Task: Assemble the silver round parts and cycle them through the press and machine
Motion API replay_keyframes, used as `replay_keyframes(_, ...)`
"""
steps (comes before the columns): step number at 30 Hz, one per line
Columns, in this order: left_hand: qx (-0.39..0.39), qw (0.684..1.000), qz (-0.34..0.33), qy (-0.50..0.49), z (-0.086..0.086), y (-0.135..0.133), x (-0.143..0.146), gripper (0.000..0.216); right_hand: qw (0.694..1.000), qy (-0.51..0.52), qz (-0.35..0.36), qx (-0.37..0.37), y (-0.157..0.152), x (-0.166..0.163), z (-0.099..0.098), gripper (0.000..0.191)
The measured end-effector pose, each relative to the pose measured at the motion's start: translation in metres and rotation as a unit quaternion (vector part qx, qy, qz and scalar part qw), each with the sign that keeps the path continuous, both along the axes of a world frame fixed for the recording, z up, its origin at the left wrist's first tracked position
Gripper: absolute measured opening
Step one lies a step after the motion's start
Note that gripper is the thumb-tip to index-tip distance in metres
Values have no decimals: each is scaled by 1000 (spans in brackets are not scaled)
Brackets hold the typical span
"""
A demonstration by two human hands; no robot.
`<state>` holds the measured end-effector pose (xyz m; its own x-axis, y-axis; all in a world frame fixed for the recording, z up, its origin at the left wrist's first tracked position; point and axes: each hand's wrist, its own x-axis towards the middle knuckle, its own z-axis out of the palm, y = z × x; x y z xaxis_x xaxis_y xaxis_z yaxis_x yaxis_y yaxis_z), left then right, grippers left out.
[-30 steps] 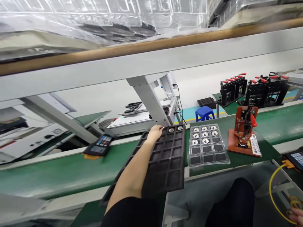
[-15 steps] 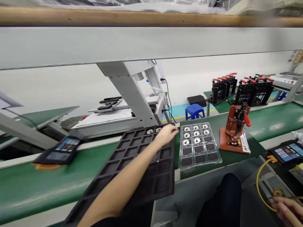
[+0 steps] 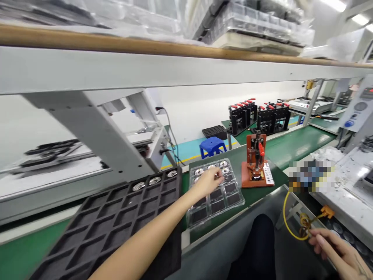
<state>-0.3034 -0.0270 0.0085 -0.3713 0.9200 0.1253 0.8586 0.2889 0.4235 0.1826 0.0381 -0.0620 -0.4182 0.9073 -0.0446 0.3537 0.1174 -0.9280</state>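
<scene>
My left hand (image 3: 207, 182) reaches over a clear plastic tray (image 3: 241, 200), its fingers closed and bent down among the pockets. Whatever they pinch is hidden. Several round silvery parts sit in the tray's far pockets, one of them a ring-shaped part (image 3: 223, 164); the near pockets show dark bottoms. Beneath my left forearm lies a black foam tray (image 3: 107, 229) with three round metal parts (image 3: 154, 181) along its far edge. At lower right my right hand (image 3: 335, 245) has thumb and fingers together, close to a coiled yellow cable (image 3: 287, 221). I cannot tell what it pinches.
Behind the clear tray stands a red-brown toggle press (image 3: 253, 163). Black clamp fixtures (image 3: 274, 118) with red handles are farther back, near a blue stool (image 3: 212, 146). A grey shelf beam (image 3: 175, 72) crosses overhead. A green conveyor (image 3: 305, 136) runs along the bench.
My left hand has moved from the black foam tray to the clear tray. Three parts now show in the foam tray, where two showed before. The view has swung right.
</scene>
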Motion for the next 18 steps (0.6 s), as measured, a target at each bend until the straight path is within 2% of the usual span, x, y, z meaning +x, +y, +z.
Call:
replay_keyframes(2,60,993,-96,-19,18,10,45,6,999,23,8,24,-4,-15,24,50)
replay_keyframes(3,110,979,-167,-35,25,17,70,6,998,44,15,34,-5,-25,37,51)
replay_keyframes(4,162,955,-244,-50,31,23,96,7,996,72,19,47,-6,-35,50,51)
replay_keyframes(6,257,883,-389,-56,39,38,143,13,990,123,30,58,-4,-50,74,47)
replay_keyframes(8,324,811,-486,-20,44,53,181,17,984,156,41,72,1,-54,92,50)
replay_keyframes(10,375,758,-533,23,47,69,208,16,983,156,37,94,6,-47,103,50)
replay_keyframes(12,401,731,-551,41,49,81,227,15,983,140,14,115,8,-34,107,44)
replay_keyframes(18,388,705,-591,52,48,99,269,16,984,92,-57,140,11,5,105,37)
